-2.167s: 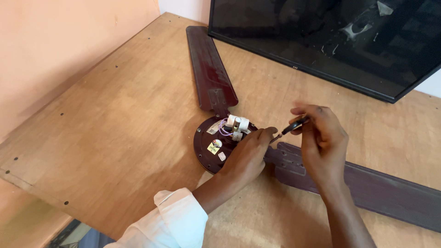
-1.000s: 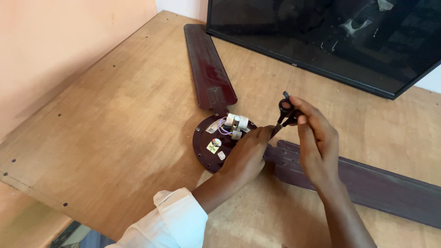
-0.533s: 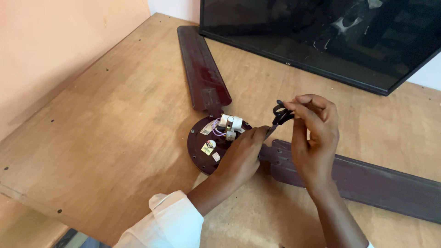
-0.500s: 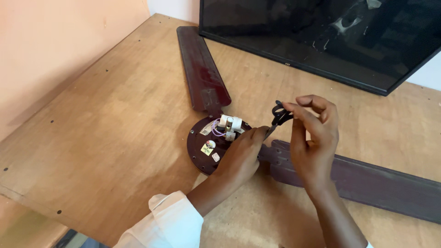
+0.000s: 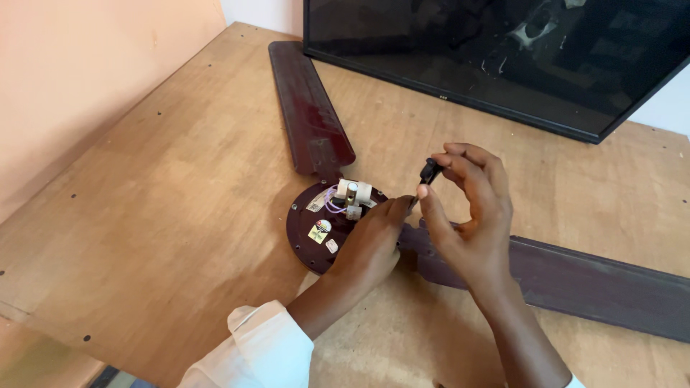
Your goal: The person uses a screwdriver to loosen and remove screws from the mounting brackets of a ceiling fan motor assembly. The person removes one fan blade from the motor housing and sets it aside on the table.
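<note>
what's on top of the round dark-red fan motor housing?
On the round dark-red fan motor housing: white cylindrical capacitor, purple wires, small stickers. The left hand covers its right half.

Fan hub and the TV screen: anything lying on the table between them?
Head view: only the far fan blade running from the fan hub toward the TV screen; otherwise bare wooden table.
</note>
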